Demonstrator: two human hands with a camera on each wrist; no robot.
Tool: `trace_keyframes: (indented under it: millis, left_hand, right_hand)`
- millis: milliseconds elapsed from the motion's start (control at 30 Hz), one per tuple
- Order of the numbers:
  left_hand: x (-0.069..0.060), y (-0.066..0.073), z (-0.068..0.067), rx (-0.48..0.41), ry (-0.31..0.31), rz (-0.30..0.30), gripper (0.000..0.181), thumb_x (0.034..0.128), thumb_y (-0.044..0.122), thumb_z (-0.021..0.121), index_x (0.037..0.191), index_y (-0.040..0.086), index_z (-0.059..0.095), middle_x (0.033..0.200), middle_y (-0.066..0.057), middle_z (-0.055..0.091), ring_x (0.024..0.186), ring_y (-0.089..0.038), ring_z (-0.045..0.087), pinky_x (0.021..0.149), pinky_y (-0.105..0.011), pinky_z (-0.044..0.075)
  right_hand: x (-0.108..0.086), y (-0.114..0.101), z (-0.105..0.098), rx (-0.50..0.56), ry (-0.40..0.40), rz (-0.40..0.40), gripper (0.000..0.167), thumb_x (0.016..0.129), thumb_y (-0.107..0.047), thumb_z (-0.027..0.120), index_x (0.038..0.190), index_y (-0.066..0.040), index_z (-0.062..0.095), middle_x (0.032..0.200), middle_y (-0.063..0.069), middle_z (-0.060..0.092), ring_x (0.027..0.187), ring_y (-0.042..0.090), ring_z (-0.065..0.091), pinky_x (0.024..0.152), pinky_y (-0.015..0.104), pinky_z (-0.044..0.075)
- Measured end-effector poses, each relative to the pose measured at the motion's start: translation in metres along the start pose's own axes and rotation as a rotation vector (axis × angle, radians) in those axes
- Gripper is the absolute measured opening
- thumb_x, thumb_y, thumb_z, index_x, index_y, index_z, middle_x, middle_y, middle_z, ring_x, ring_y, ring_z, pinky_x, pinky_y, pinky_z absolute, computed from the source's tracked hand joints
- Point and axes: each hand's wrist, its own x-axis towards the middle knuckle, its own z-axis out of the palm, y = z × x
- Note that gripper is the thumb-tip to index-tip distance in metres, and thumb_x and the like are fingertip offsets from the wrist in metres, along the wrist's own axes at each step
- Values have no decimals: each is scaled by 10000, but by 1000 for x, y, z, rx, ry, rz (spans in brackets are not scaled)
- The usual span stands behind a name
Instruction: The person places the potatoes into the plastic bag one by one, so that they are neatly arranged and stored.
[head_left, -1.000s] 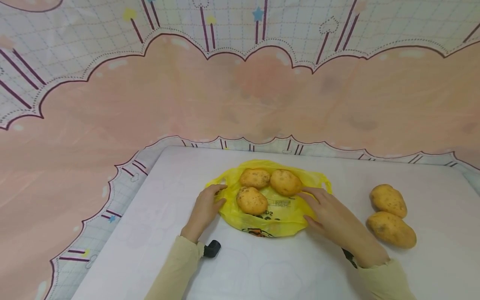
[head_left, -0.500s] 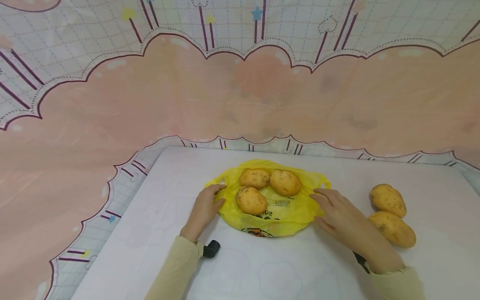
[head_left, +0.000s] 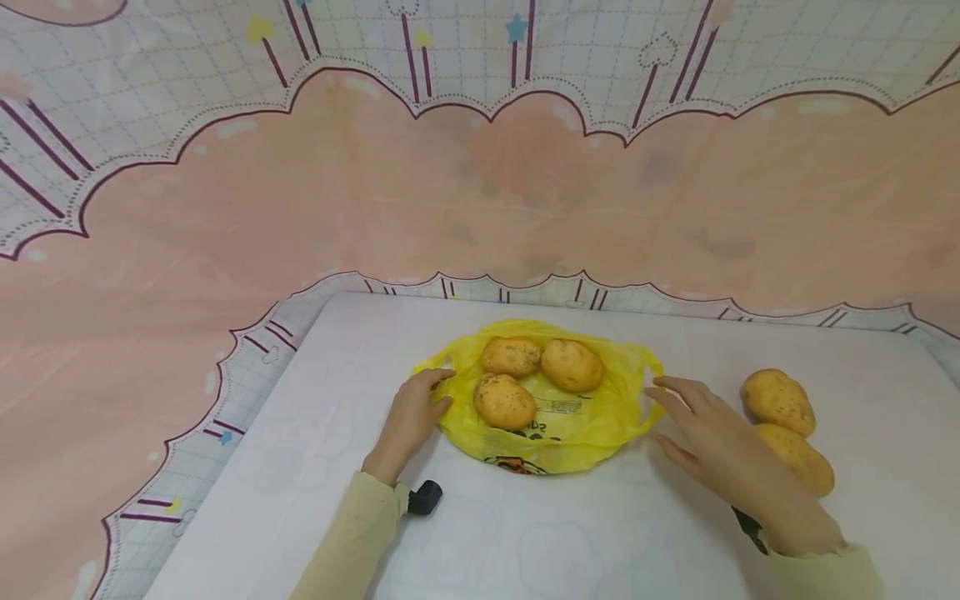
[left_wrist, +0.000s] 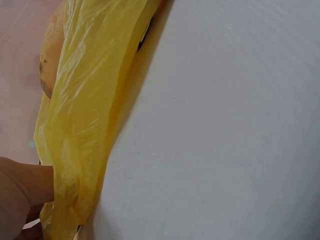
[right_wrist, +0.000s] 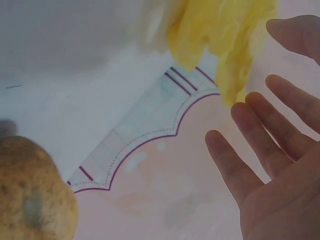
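Note:
A yellow plastic bag lies spread on the table with its mouth up. Three potatoes sit inside: one at back left, one at back right, one in front. At the bag's left edge my left hand holds the rim; in the left wrist view its thumb meets the yellow film, and part of the hand is hidden. My right hand hovers by the bag's right handle, fingers extended and holding nothing. The right wrist view shows its palm with spread fingers.
Two more potatoes lie to the right: one farther back, and a nearer one partly covered by my right forearm. A white table carries everything. A patterned cloth hangs behind it.
My right hand has drawn away from the potato at the bag's back right, moving right past the bag's edge. The left hand and the potatoes have stayed in place.

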Motion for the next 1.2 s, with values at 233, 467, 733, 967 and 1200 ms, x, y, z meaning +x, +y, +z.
trace_keyframes:
  millis: [233,467,733,967,1200]
  left_hand:
    - [0,0,0,5,0,3,417,909,49,701,1318,43,618,1325,-157,618,1232,-337,570,1068,-499,456]
    - [1,0,-1,2,1,-3,409,912,50,699,1313,49,624,1325,-153,621,1228,-334,573,1069,-497,458]
    - [-1,0,-1,-13,-7,-6,409,913,43,695,1314,40,619,1340,-157,611,1249,-337,562,1080,-499,449]
    - [-2,-3,1,-13,2,-10,406,916,43,691,1315,43,618,1343,-153,609,1252,-333,562,1081,-494,452]
    - [-1,-1,0,-23,7,-1,415,908,36,698,1315,36,618,1338,-160,612,1240,-334,568,1075,-491,457]
  right_hand:
    - [-8,2,-2,-10,29,9,760,1006,-601,180,1255,6,563,1287,184,555,1155,357,541,893,546,540]
    - [-17,8,-4,-51,34,12,767,1007,-597,169,1263,7,567,1279,169,566,1143,335,541,876,518,552]
    - [-36,22,-6,-115,61,-1,783,1007,-613,164,1209,1,606,1238,151,577,1155,327,515,1060,308,361]
    - [-47,29,-8,-70,23,76,829,943,-670,130,1256,-49,583,1290,150,547,1199,355,483,881,550,493]
    - [-60,36,-7,-30,44,110,526,981,-488,564,1233,-27,594,1273,167,552,1190,372,483,1141,406,350]
